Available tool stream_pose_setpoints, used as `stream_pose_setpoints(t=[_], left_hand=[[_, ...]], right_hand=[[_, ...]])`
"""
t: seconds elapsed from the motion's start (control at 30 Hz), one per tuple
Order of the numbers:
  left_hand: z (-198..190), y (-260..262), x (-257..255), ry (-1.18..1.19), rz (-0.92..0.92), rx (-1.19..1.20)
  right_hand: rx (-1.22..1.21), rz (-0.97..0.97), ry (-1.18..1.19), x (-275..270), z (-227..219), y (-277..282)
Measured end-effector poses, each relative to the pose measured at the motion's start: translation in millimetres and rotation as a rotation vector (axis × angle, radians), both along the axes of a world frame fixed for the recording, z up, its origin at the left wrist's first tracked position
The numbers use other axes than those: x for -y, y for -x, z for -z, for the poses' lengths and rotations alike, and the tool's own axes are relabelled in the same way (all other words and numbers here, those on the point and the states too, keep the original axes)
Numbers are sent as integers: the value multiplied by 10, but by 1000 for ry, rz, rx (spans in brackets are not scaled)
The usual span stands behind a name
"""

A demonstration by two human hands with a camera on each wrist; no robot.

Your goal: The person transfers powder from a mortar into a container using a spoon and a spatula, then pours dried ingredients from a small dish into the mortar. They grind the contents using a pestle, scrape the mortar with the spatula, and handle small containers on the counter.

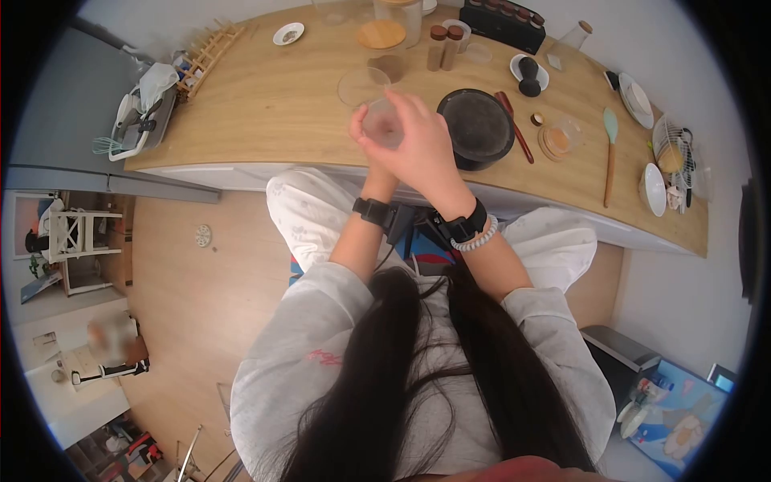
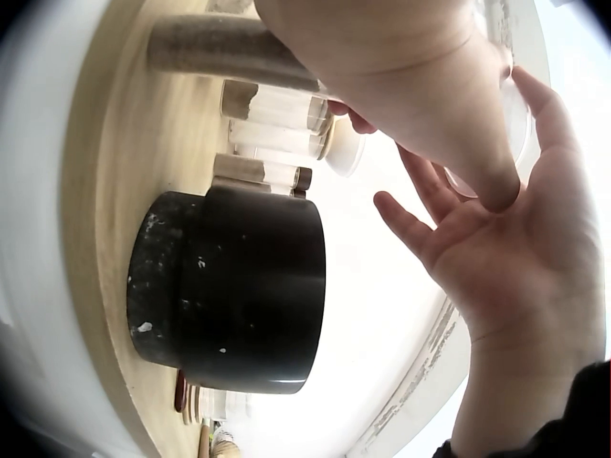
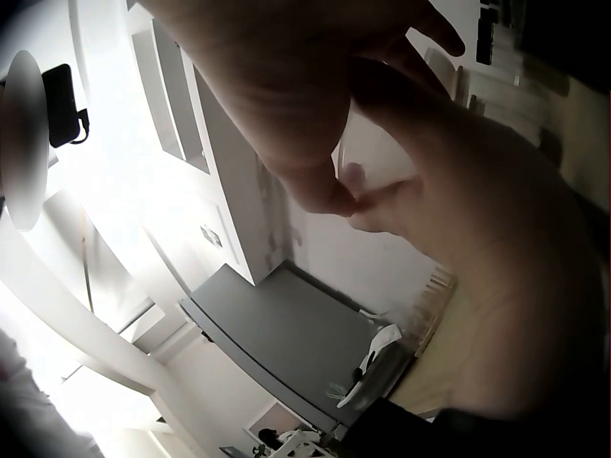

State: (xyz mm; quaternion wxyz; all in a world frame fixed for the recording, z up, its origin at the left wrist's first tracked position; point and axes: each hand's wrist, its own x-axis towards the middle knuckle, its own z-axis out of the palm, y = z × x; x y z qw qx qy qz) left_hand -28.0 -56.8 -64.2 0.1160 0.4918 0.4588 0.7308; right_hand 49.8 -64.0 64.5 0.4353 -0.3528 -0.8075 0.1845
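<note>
**Above the wooden desk, left hand and right hand hold a clear container**

The desk stretches across the whole width in front of the person, who wears a grey top and pale trousers. Near its front edge, just right of the hands, stands a black pot; the left wrist view shows pale flecks on its side. A black rack holding a row of round-topped jars sits at the back. A pale-green spatula lies well to the right of the pot, and a white bowl is just beyond it.

Both hands are clamped on the clear container. The right hand curls about its right side and covers most of the left hand in the head view; the left hand's fingertips show at the container's left side. The container is raised off the desk, left of the pot and higher than it. Whether anything is inside, I cannot tell.

Smaller still, two brown-topped shakers stand together behind the pot, a red utensil lies just beside the pot, a small white dish rests at the back left, and a tiny gold cap lies near the red utensil.
</note>
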Motion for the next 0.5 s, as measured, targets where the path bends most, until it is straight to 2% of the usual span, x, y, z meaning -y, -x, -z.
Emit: stream_pose_setpoints(t=[0.07,0.1,0.27,0.4,0.47,0.5], left_hand=[[6,-16,17,75,47,200],[5,-8,16,75,46,202],[-33,14,-9,157,-251,-130],[-179,40,-32,11,-210,-6],[-305,4,44,160,-376,-192],[-305,6,43,159,-373,-194]], right_hand=[[29,0,10,-36,-25,-4],[55,4,19,-53,-27,-3],[36,45,9,-84,-40,34],[62,48,-11,-171,25,57],[72,39,6,-193,4,51],[82,29,20,-205,-7,46]])
